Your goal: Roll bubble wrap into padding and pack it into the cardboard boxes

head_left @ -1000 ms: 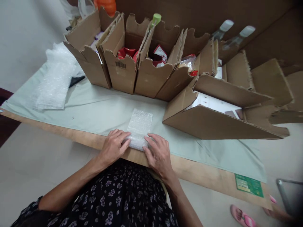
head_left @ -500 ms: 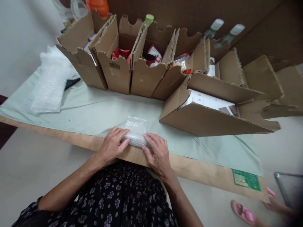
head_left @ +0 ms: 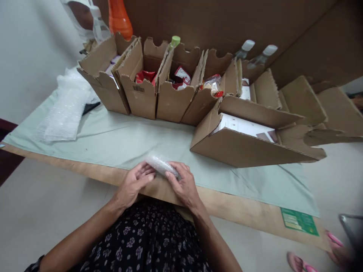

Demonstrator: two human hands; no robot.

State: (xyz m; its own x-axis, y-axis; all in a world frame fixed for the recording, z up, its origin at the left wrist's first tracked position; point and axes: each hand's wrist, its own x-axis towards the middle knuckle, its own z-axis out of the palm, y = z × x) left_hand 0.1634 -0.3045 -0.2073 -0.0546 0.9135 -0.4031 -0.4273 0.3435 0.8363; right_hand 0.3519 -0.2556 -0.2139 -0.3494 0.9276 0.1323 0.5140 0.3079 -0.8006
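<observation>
Clear bubble wrap, formed into a small roll (head_left: pixel 159 163), lies gripped at its four-o'clock end by the right hand (head_left: pixel 181 183), thumb on the near side and fingers over the far side. At its eight o'clock the left hand (head_left: pixel 135 185) is loosely curled, palm partly up, thumb apart from the fingers; whether its fingertips touch the roll cannot be told. Motion blurs the roll, which slants near the front edge of a pale green cloth (head_left: pixel 113 139). Dark floral clothing (head_left: pixel 141 241) is at six o'clock. Between two and three o'clock, a large cardboard box (head_left: pixel 244 153) holds a white carton (head_left: pixel 241 124). At ten o'clock lies a pile of bubble-wrap sheets (head_left: pixel 68 109). Farther out, open cardboard boxes (head_left: pixel 141 100) stand side by side from eleven to one o'clock, and an orange bottle (head_left: pixel 121 22) rises behind them, before twelve.
</observation>
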